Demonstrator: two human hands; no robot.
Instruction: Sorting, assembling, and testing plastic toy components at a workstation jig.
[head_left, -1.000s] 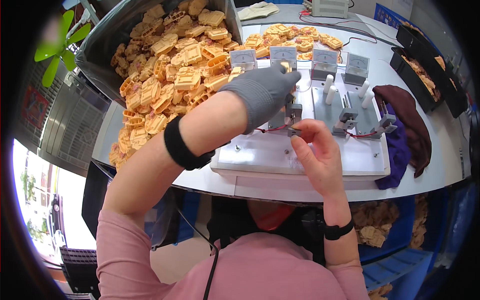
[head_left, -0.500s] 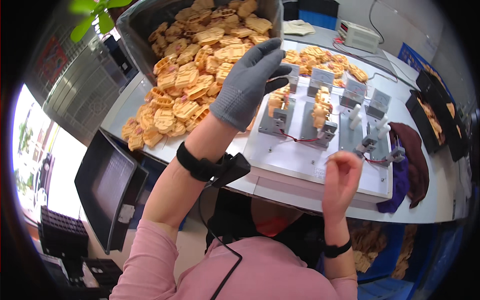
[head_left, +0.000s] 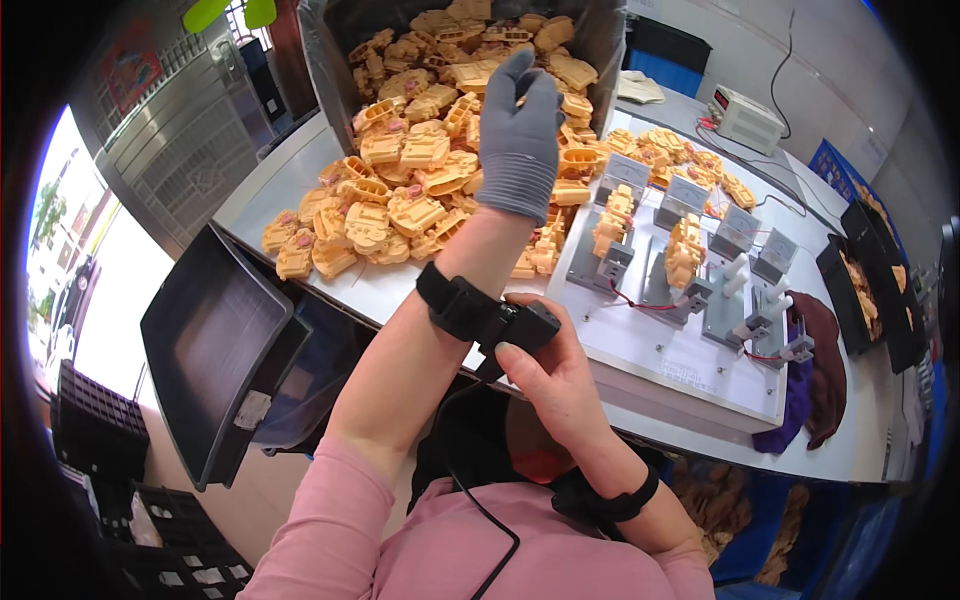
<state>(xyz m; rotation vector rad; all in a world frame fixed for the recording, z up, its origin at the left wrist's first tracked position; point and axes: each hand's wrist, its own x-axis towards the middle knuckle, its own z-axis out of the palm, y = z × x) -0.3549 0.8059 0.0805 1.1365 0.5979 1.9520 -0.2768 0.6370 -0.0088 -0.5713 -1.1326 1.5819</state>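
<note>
Over the heap of tan plastic parts (head_left: 420, 190), gloved left hand (head_left: 520, 140) fingers loosely curled, holding nothing; bare right hand (head_left: 550, 375) pinching black wrist device (head_left: 515, 325) on left forearm; tugging it may loosen strap, prob. snag cable.

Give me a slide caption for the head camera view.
Gloved left hand reaches over a heap of orange plastic parts while the bare right hand touches the black wrist device.

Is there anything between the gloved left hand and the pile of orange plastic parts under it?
Nothing visible. The grey-gloved left hand hangs directly over the pile of orange plastic parts, with no object between them.
</note>
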